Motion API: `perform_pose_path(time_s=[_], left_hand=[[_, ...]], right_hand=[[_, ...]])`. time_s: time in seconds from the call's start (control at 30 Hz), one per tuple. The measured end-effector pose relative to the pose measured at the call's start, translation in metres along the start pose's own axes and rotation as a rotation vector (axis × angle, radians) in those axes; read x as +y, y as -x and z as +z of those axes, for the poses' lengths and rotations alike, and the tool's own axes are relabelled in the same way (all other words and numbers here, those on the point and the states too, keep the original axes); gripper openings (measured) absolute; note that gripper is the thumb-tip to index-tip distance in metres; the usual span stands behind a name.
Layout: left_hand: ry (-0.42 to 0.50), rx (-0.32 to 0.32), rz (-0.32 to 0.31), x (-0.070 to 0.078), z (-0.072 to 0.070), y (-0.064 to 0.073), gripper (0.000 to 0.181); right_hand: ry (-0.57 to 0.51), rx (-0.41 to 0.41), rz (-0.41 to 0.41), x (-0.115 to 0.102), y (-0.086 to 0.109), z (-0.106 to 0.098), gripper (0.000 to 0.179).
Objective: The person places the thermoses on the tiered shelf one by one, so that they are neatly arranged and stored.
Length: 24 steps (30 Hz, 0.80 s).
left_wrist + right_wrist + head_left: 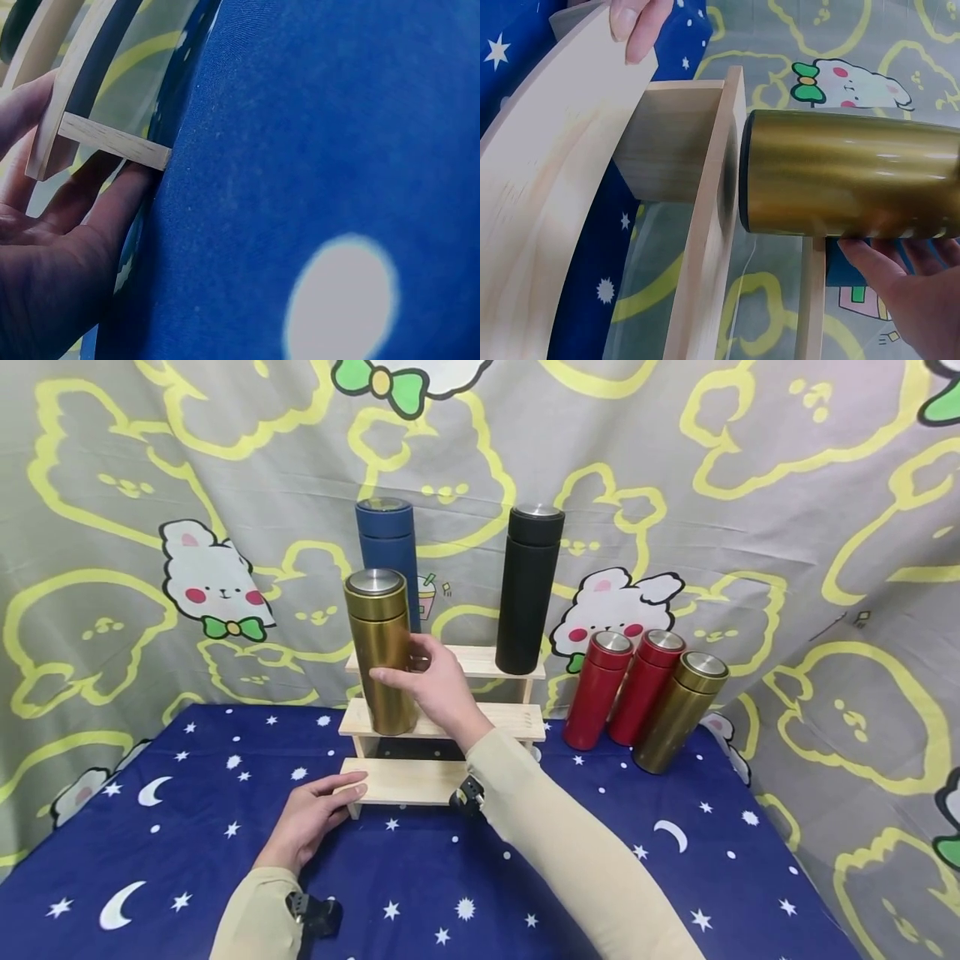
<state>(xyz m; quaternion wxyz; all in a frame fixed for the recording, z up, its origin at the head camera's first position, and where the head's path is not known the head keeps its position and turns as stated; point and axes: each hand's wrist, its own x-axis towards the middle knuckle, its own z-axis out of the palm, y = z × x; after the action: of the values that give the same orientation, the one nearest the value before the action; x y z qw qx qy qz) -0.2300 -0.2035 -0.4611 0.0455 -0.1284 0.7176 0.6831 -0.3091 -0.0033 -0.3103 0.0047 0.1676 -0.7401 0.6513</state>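
My right hand [442,685] grips a gold thermos [381,652] by its right side, thumb across the front. The thermos stands upright at the left end of the middle step of a wooden tiered stand [510,720]; whether its base touches the board, I cannot tell. In the right wrist view the gold thermos [847,172] has its base right by the step. My left hand [315,814] holds the left end of the lowest step, thumb on top and fingers beneath, beside the leg [112,140]. Behind the gold thermos, partly hidden, is a blue thermos [387,539].
A black thermos [529,589] stands on the top step at the right. To the right of the stand, two red thermoses [596,693] and another gold thermos [678,714] stand on the blue star-patterned cloth [465,877]. A patterned curtain [247,485] hangs behind.
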Motion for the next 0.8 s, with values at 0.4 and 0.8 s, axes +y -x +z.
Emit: perform_pose_path(time_s=[0.4, 0.8], left_hand=[[0.008, 0.003, 0.000, 0.0000, -0.0008, -0.0003, 0.049], [0.018, -0.005, 0.016, -0.0017, -0.0010, -0.0002, 0.047]], right_hand=[[0.009, 0.006, 0.017, 0.0076, -0.0041, 0.0038, 0.070], [0.013, -0.040, 0.004, 0.0074, -0.0029, 0.0032, 0.072]])
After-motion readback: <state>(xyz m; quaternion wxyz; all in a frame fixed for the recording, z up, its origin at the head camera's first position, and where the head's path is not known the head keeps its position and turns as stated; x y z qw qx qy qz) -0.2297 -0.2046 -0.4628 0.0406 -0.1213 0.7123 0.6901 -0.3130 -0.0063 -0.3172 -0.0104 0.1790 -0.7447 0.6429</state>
